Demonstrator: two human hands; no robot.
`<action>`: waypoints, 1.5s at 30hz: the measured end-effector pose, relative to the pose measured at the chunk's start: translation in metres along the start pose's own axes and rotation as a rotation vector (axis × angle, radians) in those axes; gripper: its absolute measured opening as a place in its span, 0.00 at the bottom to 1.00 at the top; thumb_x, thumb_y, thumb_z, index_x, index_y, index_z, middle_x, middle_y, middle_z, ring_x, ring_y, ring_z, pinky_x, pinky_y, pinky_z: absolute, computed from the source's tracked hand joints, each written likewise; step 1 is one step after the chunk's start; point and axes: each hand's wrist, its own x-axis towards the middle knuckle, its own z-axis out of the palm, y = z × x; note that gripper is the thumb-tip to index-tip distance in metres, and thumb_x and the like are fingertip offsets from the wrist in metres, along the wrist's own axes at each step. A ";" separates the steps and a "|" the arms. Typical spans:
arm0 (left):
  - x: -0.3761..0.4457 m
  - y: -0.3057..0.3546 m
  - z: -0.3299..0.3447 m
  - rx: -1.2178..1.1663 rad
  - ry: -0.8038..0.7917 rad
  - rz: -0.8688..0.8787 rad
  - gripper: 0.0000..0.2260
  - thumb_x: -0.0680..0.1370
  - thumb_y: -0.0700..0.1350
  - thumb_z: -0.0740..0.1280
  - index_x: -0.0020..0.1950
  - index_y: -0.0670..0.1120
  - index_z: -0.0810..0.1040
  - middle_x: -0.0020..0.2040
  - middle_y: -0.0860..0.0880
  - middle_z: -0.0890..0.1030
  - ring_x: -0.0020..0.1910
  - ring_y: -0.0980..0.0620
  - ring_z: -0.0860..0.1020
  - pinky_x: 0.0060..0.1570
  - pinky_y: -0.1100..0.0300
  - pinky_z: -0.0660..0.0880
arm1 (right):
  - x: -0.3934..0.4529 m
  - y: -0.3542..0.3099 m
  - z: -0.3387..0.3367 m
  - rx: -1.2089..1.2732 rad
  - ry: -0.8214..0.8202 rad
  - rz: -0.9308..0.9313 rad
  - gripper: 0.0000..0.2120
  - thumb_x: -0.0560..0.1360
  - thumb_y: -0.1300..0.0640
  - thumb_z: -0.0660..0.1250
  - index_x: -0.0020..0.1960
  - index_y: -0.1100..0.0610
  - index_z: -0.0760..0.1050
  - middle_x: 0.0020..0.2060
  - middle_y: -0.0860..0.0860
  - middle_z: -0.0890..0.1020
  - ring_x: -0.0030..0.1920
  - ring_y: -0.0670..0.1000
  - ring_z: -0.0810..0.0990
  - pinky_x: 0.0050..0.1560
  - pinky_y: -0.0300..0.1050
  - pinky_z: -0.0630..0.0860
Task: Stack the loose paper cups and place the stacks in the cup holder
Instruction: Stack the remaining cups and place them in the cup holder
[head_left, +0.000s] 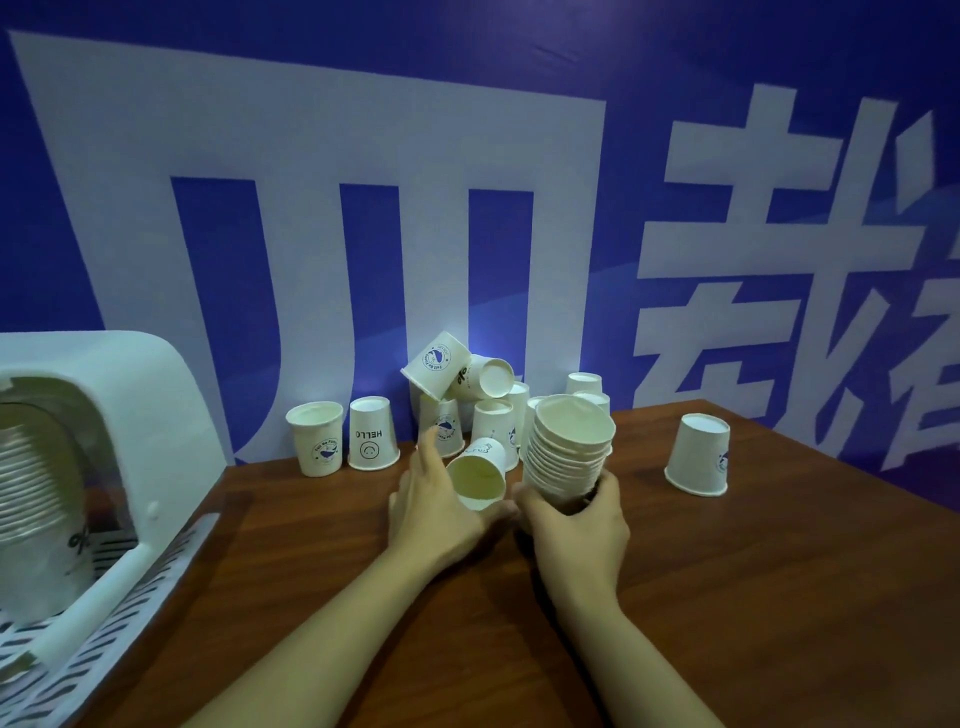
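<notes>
My right hand (576, 525) grips the bottom of a tall stack of white paper cups (569, 447), mouths up, at the middle of the wooden table (727, 597). My left hand (441, 509) holds a single paper cup (480, 475) tilted with its mouth toward me, just left of the stack. Behind them lies a pile of loose cups (467, 395), some tipped on top of others. The white cup holder (104, 415) stands at the left with a stack of cups (31, 499) inside it.
An upright cup (315, 439) and an upside-down "HELLO" cup (371, 434) stand left of the pile. Another upside-down cup (698, 454) sits alone to the right. A blue and white banner wall (467, 208) backs the table.
</notes>
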 end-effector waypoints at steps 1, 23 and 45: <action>-0.001 0.000 0.002 0.032 0.011 0.021 0.55 0.65 0.69 0.78 0.81 0.50 0.52 0.79 0.48 0.65 0.76 0.43 0.68 0.70 0.44 0.69 | -0.001 0.000 0.000 -0.002 -0.007 0.001 0.23 0.62 0.49 0.81 0.53 0.47 0.76 0.45 0.43 0.84 0.47 0.47 0.83 0.54 0.55 0.81; -0.005 0.052 -0.132 -0.451 0.214 0.237 0.33 0.63 0.67 0.74 0.63 0.51 0.83 0.53 0.56 0.84 0.51 0.57 0.82 0.48 0.63 0.79 | -0.025 -0.016 0.001 -0.284 -0.403 -0.340 0.25 0.61 0.38 0.74 0.56 0.43 0.77 0.49 0.41 0.83 0.51 0.44 0.81 0.52 0.53 0.80; -0.020 0.059 -0.086 -0.516 -0.240 0.185 0.23 0.78 0.62 0.68 0.65 0.48 0.82 0.61 0.56 0.82 0.65 0.55 0.77 0.61 0.62 0.71 | -0.019 -0.007 0.003 -0.149 -0.447 -0.260 0.25 0.61 0.40 0.75 0.56 0.44 0.77 0.47 0.43 0.85 0.47 0.42 0.84 0.50 0.52 0.83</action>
